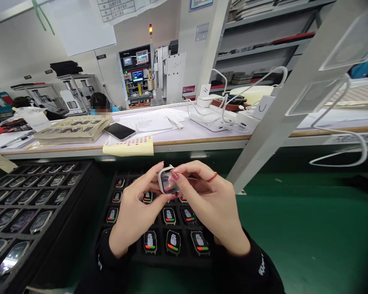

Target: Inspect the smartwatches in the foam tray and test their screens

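A smartwatch case (168, 181) without a strap is held up between my two hands, its screen tilted toward me. My left hand (139, 208) grips its left side between thumb and fingers. From the right, my right hand (207, 200) pinches it, the thumb lying over the screen's right part. Beneath both hands a black foam tray (131, 253) holds several watch cases in rows; one watch (173, 241) in the front row has a lit screen with white text and a red-green bar. My hands hide part of the tray's middle.
A second foam tray (79, 192) of dark-screened watches stands at left. Across the front, a shelf edge (184, 143) carries a phone (120, 131), a beige tray (73, 130), papers and white chargers (213, 119) with cables. A slanted metal post (272, 98) rises at right. A person's head shows behind the shelf.
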Tool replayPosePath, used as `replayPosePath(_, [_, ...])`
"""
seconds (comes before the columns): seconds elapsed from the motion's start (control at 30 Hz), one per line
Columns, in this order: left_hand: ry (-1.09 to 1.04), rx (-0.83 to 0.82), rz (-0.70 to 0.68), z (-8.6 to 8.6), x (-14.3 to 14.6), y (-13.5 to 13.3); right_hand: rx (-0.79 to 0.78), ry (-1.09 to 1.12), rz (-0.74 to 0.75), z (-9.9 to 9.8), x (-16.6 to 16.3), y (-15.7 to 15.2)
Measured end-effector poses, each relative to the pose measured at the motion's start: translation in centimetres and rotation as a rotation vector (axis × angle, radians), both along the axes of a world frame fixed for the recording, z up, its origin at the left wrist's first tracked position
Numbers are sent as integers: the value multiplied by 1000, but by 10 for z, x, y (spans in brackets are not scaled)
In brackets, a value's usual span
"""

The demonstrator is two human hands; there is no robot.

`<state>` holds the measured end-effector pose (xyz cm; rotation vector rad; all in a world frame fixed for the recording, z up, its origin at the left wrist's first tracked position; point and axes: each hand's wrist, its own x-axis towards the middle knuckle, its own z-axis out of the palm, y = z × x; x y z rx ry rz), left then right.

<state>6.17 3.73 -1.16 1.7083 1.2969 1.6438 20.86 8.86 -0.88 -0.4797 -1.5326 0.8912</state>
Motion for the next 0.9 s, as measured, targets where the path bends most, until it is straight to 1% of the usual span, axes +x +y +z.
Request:
replayPosePath(0.23, [6,2,12,2,0,0,15,-1,-6,1,0,-1])
replayPosePath(0.43, [-1,24,1,-1,0,0,37,2,-3,0,-1,0])
replayPosePath(0.7, [26,30,38,-2,0,-1,92,-31,-73,1,-4,-1])
replayPosePath(0.9, [29,43,23,-3,0,-1,113,-11,-56,0,-4,1])
